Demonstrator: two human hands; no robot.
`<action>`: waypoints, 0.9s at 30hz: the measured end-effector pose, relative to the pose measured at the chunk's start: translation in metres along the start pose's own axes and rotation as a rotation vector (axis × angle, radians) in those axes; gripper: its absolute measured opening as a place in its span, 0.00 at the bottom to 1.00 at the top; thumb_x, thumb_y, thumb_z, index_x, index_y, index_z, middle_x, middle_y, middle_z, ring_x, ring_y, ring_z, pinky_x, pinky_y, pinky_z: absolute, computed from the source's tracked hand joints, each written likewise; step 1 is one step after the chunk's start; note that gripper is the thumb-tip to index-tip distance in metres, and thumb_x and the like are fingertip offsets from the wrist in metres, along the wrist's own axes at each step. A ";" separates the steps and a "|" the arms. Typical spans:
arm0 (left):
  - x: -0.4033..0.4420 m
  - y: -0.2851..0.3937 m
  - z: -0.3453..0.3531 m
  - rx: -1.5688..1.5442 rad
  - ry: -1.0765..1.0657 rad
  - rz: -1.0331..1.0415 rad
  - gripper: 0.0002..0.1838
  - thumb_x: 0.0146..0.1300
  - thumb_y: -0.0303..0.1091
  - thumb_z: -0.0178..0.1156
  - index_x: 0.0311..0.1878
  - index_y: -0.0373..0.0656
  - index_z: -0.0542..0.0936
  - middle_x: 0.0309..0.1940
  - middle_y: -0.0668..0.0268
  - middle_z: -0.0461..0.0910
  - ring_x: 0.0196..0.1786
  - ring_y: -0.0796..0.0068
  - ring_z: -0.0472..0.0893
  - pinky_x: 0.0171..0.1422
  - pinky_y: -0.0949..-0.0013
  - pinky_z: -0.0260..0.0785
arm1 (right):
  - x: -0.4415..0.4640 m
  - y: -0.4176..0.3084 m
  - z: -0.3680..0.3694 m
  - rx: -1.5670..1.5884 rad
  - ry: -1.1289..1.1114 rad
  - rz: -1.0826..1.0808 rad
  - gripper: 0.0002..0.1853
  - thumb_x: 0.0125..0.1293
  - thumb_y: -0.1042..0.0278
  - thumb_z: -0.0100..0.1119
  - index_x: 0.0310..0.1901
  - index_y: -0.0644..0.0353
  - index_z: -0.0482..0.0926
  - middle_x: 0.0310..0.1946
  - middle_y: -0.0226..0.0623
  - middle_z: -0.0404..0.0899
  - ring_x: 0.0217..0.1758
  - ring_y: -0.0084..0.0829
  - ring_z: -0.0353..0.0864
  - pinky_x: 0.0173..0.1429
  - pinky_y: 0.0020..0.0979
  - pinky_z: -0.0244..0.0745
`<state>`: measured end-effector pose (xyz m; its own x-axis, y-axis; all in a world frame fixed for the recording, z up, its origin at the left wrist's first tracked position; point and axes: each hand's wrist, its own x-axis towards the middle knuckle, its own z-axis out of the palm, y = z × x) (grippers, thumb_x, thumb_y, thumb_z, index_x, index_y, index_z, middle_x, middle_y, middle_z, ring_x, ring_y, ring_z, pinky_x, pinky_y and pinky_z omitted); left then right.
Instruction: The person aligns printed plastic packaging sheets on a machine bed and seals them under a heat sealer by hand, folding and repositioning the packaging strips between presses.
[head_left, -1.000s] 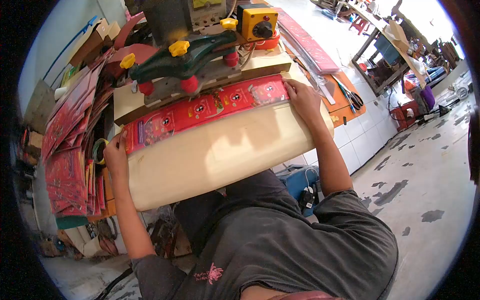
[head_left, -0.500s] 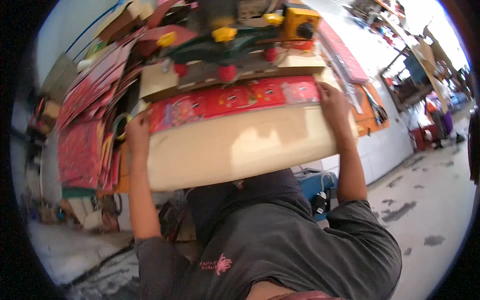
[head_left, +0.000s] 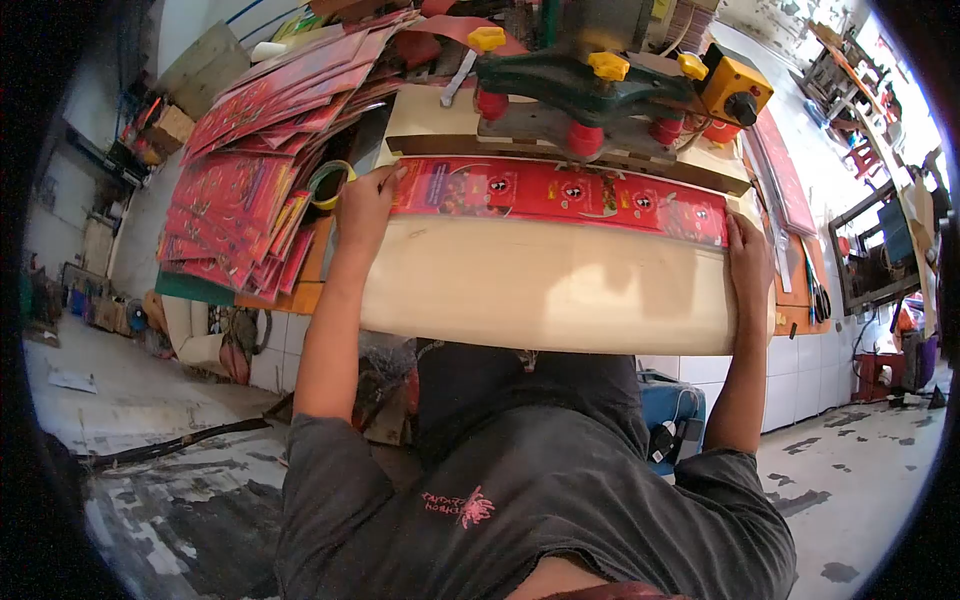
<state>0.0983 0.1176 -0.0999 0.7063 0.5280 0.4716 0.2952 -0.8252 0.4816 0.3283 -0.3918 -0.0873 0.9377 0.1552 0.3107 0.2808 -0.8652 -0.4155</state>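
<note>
A long red printed strip (head_left: 560, 192) lies across the back of a pale curved board (head_left: 540, 280), just in front of the press. At the strip's left end, my left hand (head_left: 366, 208) has its fingers closed on the edge. The other end is pinched by my right hand (head_left: 748, 256), its thumb over the strip's corner. Directly behind the strip stands the dark green press (head_left: 590, 90) with yellow knobs and red feet, over a cream block (head_left: 430, 125).
Red printed sheets (head_left: 235, 200) are heaped on the left beside a tape roll (head_left: 330, 184). At the right are a yellow control box (head_left: 736, 86), a stack of red strips (head_left: 785, 180) and scissors (head_left: 820, 300). A blue container (head_left: 655, 410) stands below the board.
The view has turned left, so the board, strip and press appear further right and more level. Both hands remain at the strip's ends.
</note>
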 end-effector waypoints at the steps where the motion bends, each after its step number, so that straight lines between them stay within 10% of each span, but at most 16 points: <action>1: 0.000 -0.001 0.000 0.000 0.000 -0.004 0.19 0.72 0.52 0.62 0.54 0.50 0.90 0.37 0.49 0.87 0.40 0.46 0.86 0.44 0.53 0.77 | 0.000 0.002 0.001 -0.001 -0.003 -0.003 0.22 0.78 0.43 0.50 0.60 0.44 0.86 0.46 0.47 0.89 0.53 0.51 0.87 0.58 0.47 0.78; 13: -0.001 0.012 -0.009 0.027 -0.026 -0.031 0.19 0.72 0.50 0.64 0.53 0.45 0.89 0.35 0.46 0.86 0.38 0.45 0.86 0.44 0.55 0.76 | -0.001 0.006 0.002 0.031 0.024 -0.012 0.22 0.78 0.44 0.51 0.59 0.44 0.87 0.45 0.46 0.89 0.52 0.49 0.88 0.58 0.46 0.78; 27: -0.045 0.036 -0.040 -0.187 -0.141 -0.148 0.19 0.73 0.38 0.63 0.57 0.31 0.85 0.50 0.50 0.89 0.51 0.66 0.87 0.61 0.67 0.74 | -0.021 -0.003 -0.012 0.293 0.040 -0.026 0.16 0.76 0.60 0.57 0.55 0.60 0.87 0.48 0.52 0.87 0.52 0.50 0.88 0.59 0.42 0.79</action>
<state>0.0515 0.0722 -0.0742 0.7511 0.5958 0.2845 0.2872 -0.6829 0.6717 0.3051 -0.3984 -0.0829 0.9224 0.1517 0.3552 0.3570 -0.6859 -0.6341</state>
